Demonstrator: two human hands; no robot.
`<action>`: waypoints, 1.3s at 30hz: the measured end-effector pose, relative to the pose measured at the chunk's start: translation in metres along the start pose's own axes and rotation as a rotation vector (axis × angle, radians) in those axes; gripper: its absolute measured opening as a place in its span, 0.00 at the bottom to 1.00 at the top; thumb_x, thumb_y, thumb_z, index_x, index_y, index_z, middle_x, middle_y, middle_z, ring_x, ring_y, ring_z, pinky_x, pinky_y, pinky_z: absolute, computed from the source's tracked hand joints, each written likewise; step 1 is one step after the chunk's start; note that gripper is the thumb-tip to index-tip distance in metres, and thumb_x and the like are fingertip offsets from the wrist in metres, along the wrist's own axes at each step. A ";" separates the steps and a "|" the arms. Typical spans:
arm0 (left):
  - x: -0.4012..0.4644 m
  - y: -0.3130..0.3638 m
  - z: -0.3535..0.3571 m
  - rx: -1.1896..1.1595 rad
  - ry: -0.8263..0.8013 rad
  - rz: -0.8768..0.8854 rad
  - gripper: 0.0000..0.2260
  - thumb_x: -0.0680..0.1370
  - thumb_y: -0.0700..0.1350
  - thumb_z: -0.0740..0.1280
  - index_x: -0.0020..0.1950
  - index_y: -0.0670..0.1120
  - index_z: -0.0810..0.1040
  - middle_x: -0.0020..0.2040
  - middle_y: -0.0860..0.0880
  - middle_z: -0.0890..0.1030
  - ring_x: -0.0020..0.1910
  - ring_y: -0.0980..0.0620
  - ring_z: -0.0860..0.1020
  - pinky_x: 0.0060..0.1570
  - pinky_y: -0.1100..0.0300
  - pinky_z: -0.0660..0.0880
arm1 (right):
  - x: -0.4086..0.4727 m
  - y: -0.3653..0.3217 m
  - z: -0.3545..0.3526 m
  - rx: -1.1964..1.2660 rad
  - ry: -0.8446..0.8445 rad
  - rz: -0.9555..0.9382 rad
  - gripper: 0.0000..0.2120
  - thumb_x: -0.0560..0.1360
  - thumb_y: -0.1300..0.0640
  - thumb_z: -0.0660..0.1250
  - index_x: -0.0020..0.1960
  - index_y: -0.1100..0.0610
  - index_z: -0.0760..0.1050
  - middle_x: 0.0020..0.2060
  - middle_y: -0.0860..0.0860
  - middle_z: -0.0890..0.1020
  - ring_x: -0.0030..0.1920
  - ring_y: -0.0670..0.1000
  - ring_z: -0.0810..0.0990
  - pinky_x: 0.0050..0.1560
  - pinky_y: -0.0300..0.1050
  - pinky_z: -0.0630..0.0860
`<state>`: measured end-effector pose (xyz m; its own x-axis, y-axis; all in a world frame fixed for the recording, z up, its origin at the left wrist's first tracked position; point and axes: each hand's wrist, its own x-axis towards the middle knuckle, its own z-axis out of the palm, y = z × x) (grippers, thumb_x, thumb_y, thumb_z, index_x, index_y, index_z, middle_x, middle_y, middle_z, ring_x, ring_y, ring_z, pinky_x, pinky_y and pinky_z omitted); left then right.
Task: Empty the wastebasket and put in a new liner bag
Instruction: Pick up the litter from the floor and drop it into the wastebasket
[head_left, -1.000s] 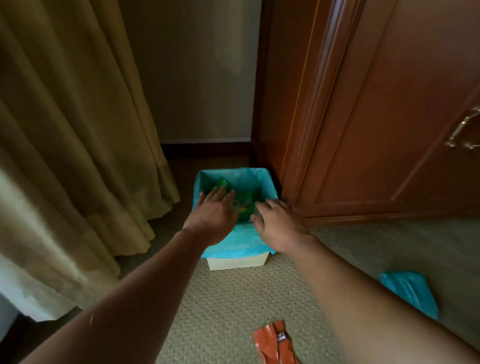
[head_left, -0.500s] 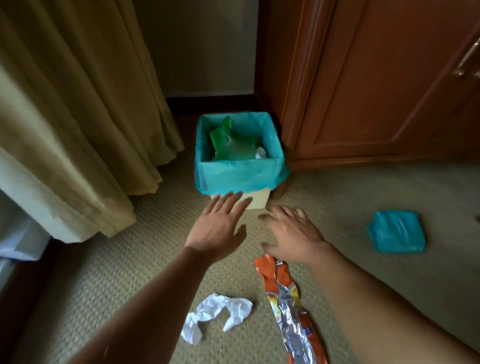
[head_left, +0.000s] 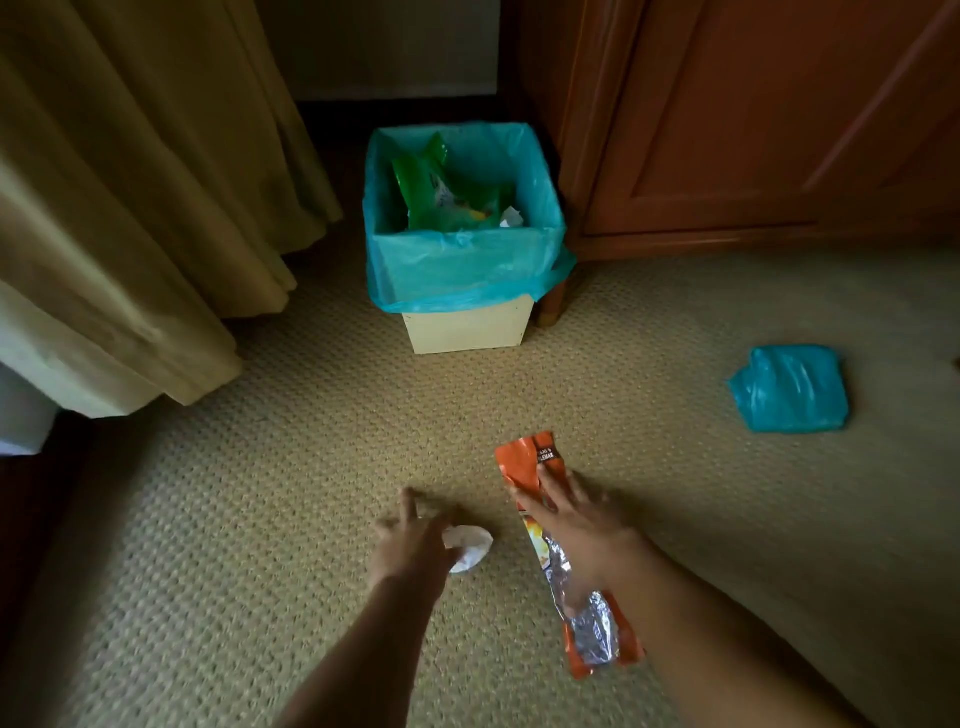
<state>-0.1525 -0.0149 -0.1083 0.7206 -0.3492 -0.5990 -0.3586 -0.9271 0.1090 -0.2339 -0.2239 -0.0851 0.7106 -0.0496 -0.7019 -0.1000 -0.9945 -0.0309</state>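
A cream square wastebasket (head_left: 470, 330) stands on the carpet, lined with a teal bag (head_left: 457, 265) that holds green wrappers (head_left: 441, 195) and a white scrap. A folded teal liner bag (head_left: 789, 387) lies on the carpet to the right. Near me, my left hand (head_left: 410, 540) hovers over a crumpled white paper (head_left: 472, 548), fingers spread. My right hand (head_left: 571, 512) lies flat on an orange foil wrapper (head_left: 524, 462), fingers apart, not closed on it.
A beige curtain (head_left: 130, 208) hangs at the left. A wooden cabinet (head_left: 753, 130) stands at the right, close beside the basket. Woven carpet (head_left: 260, 519) covers the floor between the basket and my hands.
Both hands have pulled back from the basket toward me and dropped to the litter on the carpet. The view has tilted down, showing the paper and the whole wrapper.
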 end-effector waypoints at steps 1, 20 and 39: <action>-0.002 0.002 -0.001 0.018 0.062 0.025 0.28 0.77 0.53 0.71 0.74 0.64 0.66 0.80 0.46 0.53 0.71 0.37 0.67 0.57 0.47 0.80 | 0.001 -0.003 0.003 -0.020 0.008 0.008 0.71 0.58 0.47 0.84 0.78 0.41 0.29 0.79 0.53 0.30 0.79 0.65 0.37 0.73 0.72 0.56; 0.005 0.003 -0.062 0.058 0.298 0.177 0.16 0.82 0.51 0.50 0.45 0.50 0.76 0.40 0.51 0.81 0.36 0.52 0.79 0.39 0.57 0.79 | 0.011 -0.012 -0.050 0.188 0.429 -0.039 0.18 0.75 0.60 0.64 0.63 0.48 0.72 0.57 0.54 0.79 0.54 0.60 0.81 0.51 0.50 0.76; 0.042 0.045 -0.366 -0.306 0.939 0.411 0.20 0.80 0.45 0.57 0.72 0.45 0.70 0.63 0.40 0.72 0.62 0.40 0.70 0.65 0.47 0.68 | -0.022 0.032 -0.340 0.540 1.274 0.032 0.22 0.70 0.40 0.57 0.57 0.52 0.72 0.51 0.57 0.78 0.52 0.63 0.78 0.48 0.54 0.75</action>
<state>0.0790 -0.1210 0.1620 0.7932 -0.4868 0.3658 -0.6081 -0.6636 0.4357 -0.0156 -0.2856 0.1716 0.8135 -0.4113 0.4112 -0.1750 -0.8474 -0.5013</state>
